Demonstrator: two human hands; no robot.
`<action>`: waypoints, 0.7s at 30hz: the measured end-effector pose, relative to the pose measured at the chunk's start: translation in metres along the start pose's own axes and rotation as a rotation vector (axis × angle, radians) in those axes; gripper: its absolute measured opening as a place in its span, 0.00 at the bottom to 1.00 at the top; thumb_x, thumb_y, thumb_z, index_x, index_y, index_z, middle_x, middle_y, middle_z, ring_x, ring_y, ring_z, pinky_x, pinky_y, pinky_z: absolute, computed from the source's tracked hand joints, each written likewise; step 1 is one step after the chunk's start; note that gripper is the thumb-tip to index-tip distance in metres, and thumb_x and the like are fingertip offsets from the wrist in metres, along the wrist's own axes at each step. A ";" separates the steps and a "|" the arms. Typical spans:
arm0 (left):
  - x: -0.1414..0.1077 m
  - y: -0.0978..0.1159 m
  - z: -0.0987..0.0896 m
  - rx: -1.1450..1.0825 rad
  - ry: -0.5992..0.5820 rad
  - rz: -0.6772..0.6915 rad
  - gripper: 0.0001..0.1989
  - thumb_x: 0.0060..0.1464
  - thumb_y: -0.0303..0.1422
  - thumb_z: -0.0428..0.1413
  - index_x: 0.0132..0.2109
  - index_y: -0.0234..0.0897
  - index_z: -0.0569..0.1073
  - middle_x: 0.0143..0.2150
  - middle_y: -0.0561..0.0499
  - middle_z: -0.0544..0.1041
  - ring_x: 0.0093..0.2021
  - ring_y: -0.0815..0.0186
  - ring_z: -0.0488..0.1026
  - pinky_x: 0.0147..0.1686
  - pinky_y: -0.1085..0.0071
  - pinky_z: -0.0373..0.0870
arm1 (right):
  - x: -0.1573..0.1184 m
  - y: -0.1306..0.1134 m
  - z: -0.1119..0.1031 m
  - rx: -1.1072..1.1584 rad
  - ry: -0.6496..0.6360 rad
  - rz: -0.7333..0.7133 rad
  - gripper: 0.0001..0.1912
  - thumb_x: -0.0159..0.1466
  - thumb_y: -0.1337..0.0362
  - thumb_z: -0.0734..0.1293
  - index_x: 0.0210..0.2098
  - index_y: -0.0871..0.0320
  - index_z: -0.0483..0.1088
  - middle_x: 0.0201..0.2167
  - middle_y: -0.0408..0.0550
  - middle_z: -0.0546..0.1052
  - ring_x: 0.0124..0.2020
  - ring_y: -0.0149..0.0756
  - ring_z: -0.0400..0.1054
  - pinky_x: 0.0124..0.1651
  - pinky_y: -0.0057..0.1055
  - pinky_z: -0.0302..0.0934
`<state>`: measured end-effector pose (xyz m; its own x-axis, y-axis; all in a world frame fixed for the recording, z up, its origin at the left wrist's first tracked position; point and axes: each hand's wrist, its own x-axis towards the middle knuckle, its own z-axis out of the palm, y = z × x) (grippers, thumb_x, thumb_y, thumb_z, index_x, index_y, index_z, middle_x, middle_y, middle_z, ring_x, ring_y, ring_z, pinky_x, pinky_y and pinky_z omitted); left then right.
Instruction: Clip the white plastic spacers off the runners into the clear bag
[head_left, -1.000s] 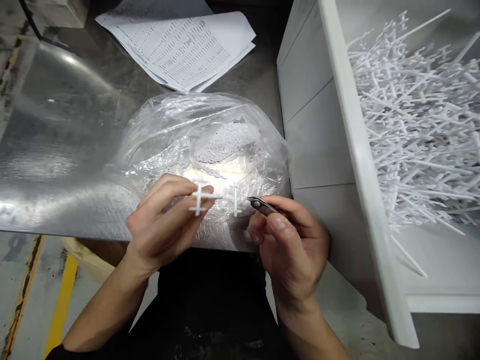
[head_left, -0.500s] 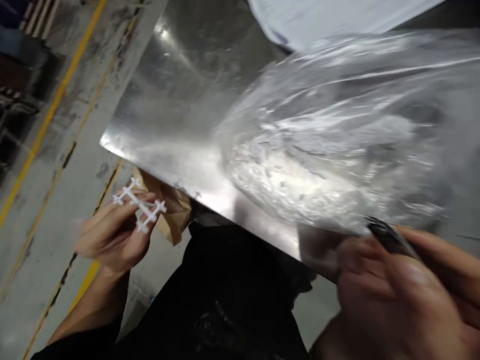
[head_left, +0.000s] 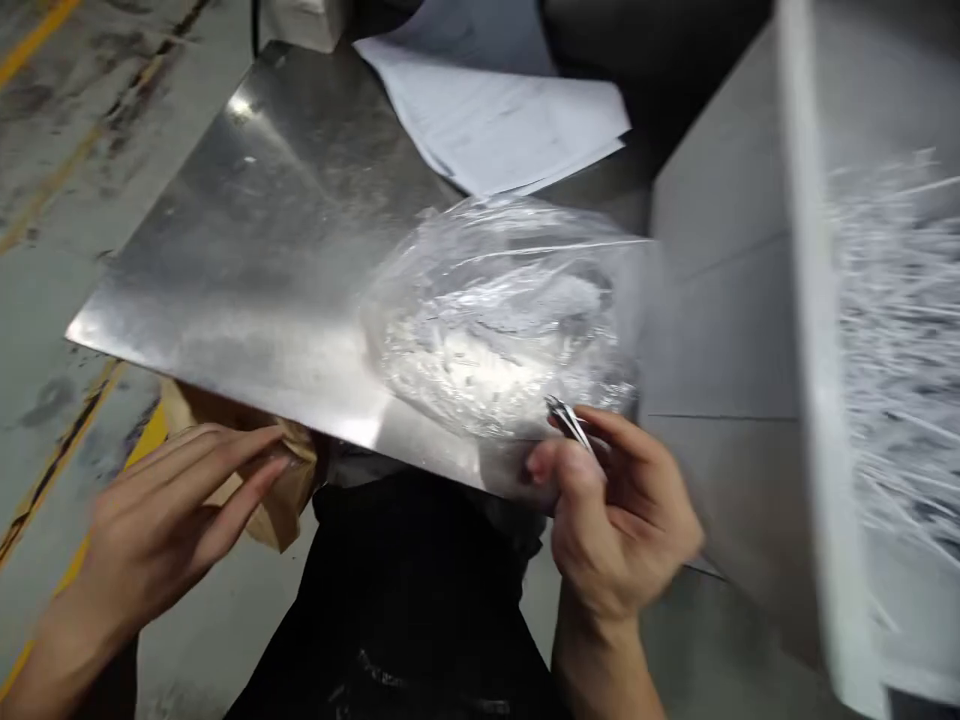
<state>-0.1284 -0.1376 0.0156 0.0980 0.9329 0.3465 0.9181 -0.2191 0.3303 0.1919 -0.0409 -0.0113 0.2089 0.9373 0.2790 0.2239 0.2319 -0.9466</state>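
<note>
My left hand (head_left: 184, 490) is above a brown paper bag (head_left: 281, 505) below the table's front edge, its fingers apart and nothing in them. A small metal clipper (head_left: 571, 424) is held in my right hand (head_left: 619, 505), between thumb and fingers, its tip pointing up and left. Just beyond that hand a clear plastic bag (head_left: 502, 330) with small white pieces inside lies on the shiny metal table (head_left: 277, 250).
White paper sheets (head_left: 517, 130) lie at the back of the table. At the right stands a white-edged container (head_left: 825, 400) full of thin white plastic pieces (head_left: 904, 330). Yellow lines mark the floor at the left.
The white branched plastic piece that was in my left hand is gone from it. The view has swung right, bringing the container of white pieces in. My right hand still holds the clipper.
</note>
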 end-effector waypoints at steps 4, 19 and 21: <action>0.084 0.024 0.009 0.038 0.180 0.375 0.24 0.69 0.34 0.70 0.68 0.43 0.77 0.46 0.47 0.85 0.39 0.61 0.80 0.39 0.62 0.78 | 0.017 -0.004 -0.003 -0.281 -0.122 -0.027 0.10 0.76 0.59 0.74 0.54 0.55 0.82 0.39 0.48 0.87 0.25 0.36 0.80 0.29 0.36 0.73; 0.275 0.020 -0.007 0.158 -0.445 -0.034 0.38 0.73 0.53 0.44 0.45 0.16 0.82 0.33 0.58 0.78 0.33 0.73 0.83 0.43 0.67 0.77 | 0.052 -0.056 0.005 -0.271 -0.004 -0.210 0.08 0.73 0.60 0.77 0.49 0.54 0.83 0.40 0.50 0.89 0.38 0.46 0.86 0.43 0.46 0.83; 0.296 0.028 -0.028 0.272 -0.451 -0.045 0.43 0.70 0.56 0.42 0.46 0.17 0.84 0.36 0.58 0.79 0.37 0.70 0.86 0.44 0.69 0.76 | 0.068 -0.081 0.011 -0.266 0.044 -0.302 0.05 0.73 0.61 0.76 0.48 0.52 0.83 0.40 0.48 0.88 0.38 0.46 0.85 0.45 0.47 0.82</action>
<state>-0.0841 0.1245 0.1524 0.1567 0.9831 -0.0949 0.9858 -0.1498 0.0760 0.1778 0.0073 0.0822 0.1353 0.8242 0.5499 0.5186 0.4140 -0.7481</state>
